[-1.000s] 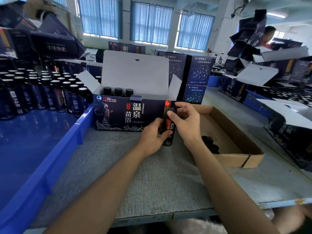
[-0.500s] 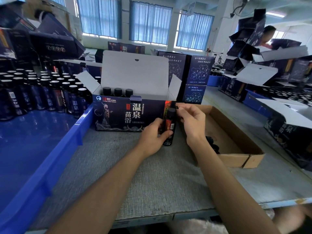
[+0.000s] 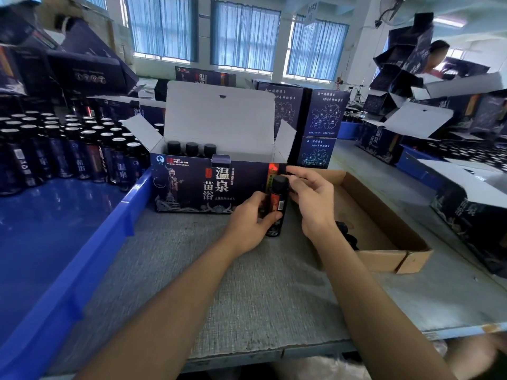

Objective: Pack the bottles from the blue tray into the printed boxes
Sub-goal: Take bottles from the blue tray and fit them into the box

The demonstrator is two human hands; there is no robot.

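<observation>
A grey, felt-like table (image 3: 247,283) runs from the near edge into a workroom crowded with dark cartons. Both forearms reach in from the near side. The left hand (image 3: 248,218) has its fingers and thumb wrapped round the lower body of a dark bottle (image 3: 277,204), which stands upright on the table, just in front of the right end of the printed box (image 3: 192,187). The right hand (image 3: 312,198) sits just right of the bottle's black cap, fingers half curled toward it; whether they touch the cap or pinch anything cannot be told.

To the right, a shallow brown cardboard tray (image 3: 365,220) lies on the table with a few black caps (image 3: 347,234) in its near left corner. Along the left, the blue tray (image 3: 90,250) stretches from near to far, with the upright bottles (image 3: 82,149) crowded at its far end.

The printed box stands open, lid flap upright, with three capped bottles (image 3: 191,148) in a row at its left end. Behind it to the right are stacked closed boxes (image 3: 323,127). Farthest off are windows with blue curtains (image 3: 244,37), and at far right another person (image 3: 439,53) among open cartons.
</observation>
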